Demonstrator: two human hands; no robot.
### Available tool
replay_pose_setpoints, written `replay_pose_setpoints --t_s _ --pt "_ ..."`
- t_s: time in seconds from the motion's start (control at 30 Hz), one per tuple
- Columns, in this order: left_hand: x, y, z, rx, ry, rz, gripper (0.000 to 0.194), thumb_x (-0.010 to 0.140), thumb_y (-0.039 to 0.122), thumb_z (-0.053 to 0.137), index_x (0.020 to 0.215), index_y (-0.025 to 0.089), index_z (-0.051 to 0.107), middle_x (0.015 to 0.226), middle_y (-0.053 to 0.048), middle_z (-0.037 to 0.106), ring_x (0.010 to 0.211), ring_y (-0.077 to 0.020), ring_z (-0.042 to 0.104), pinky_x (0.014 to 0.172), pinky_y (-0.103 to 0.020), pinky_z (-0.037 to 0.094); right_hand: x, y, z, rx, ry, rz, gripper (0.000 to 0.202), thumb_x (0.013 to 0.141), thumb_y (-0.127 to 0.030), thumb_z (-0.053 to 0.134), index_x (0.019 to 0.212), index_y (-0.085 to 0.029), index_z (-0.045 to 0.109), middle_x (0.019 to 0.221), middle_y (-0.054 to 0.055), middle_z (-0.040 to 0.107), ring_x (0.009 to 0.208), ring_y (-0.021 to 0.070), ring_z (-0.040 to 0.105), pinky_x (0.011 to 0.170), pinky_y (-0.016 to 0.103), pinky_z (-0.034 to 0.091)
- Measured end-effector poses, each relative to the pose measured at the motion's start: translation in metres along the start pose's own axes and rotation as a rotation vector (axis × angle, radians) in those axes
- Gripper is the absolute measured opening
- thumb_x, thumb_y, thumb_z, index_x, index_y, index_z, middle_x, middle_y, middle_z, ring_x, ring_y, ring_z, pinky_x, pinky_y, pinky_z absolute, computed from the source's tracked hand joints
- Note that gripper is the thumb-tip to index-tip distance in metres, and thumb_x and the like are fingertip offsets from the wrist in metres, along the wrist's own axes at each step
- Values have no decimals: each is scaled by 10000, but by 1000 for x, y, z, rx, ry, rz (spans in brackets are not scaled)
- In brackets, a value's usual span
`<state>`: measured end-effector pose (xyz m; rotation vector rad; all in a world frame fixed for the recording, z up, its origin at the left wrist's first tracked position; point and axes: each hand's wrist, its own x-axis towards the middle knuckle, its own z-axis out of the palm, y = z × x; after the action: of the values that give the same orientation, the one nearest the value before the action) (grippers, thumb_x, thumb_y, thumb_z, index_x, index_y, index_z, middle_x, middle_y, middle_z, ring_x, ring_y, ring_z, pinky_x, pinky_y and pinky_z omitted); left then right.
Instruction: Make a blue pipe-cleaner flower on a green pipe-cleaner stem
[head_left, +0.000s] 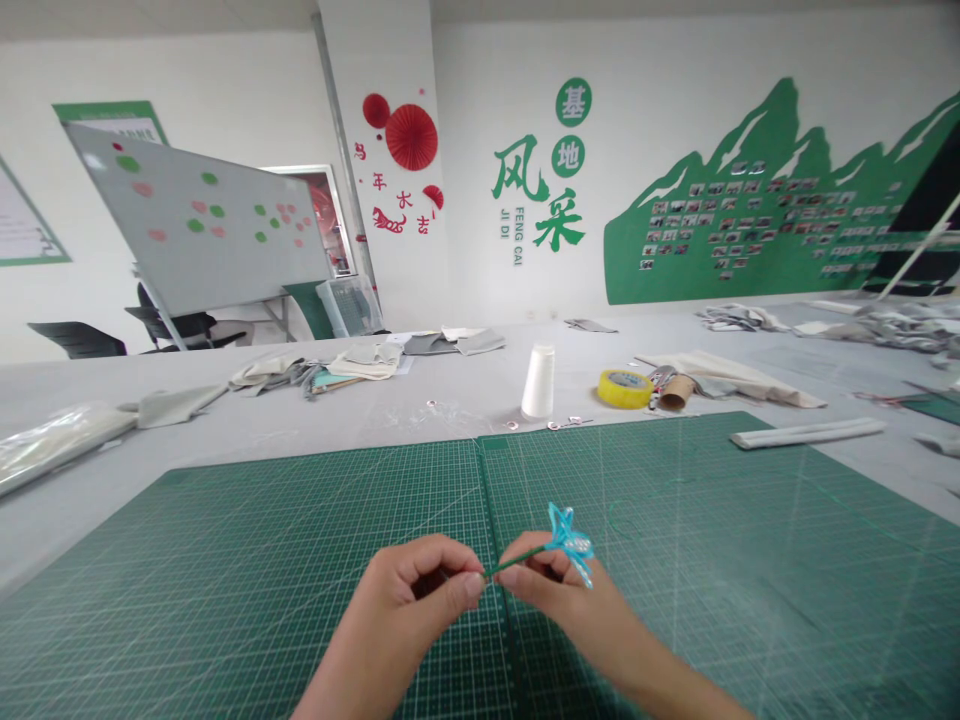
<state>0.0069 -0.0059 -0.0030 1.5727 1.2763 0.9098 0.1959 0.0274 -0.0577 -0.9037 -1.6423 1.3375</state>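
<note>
Between my two hands is a small artificial flower [570,546] with blue, partly shiny petals and a thin green stem. My left hand [427,590] pinches the lower end of the stem between thumb and index finger. Further up, just below the petals, my right hand [559,585] has the stem between its thumb and fingers. The bloom points up and to the right, tilted. Both hands are above the green cutting mats [315,540], close to the seam where the two meet. My other fingers curl inward and are partly hidden.
Behind the mats stand a white thread cone [538,382], a yellow tape roll [625,389] and a cardboard tube [676,392]. A rolled light cloth [806,433] lies across the right mat's back edge. Fabric pieces [367,360] and a plastic-wrapped bundle [60,445] lie on the grey table.
</note>
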Motion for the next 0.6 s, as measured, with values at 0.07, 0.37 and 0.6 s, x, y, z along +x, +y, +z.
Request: replay_pose_setpoints --t_s 0.07,0.37,0.6 --pt "-1 0 2 -9 -45 8 136 766 277 621 704 175 687 624 27 546 601 -132 449 575 -232 344 3 1 -6 54 -58 19 221 818 -373 682 730 -171 693 608 -36 501 584 116 401 550 245 305" --pt "-4 3 7 187 -247 54 137 715 135 629 682 175 755 611 32 572 567 -109 478 560 -207 344 12 -2 -25 137 -288 84 252 712 -410 782 686 -162 742 554 -34 542 531 96 407 527 236 318" --pt "-4 6 11 368 -311 60 183 717 91 629 732 192 780 660 24 648 612 -115 557 588 -198 362 7 -14 -27 24 -298 66 225 744 -370 753 690 -153 731 555 -40 516 527 93 393 511 228 307"
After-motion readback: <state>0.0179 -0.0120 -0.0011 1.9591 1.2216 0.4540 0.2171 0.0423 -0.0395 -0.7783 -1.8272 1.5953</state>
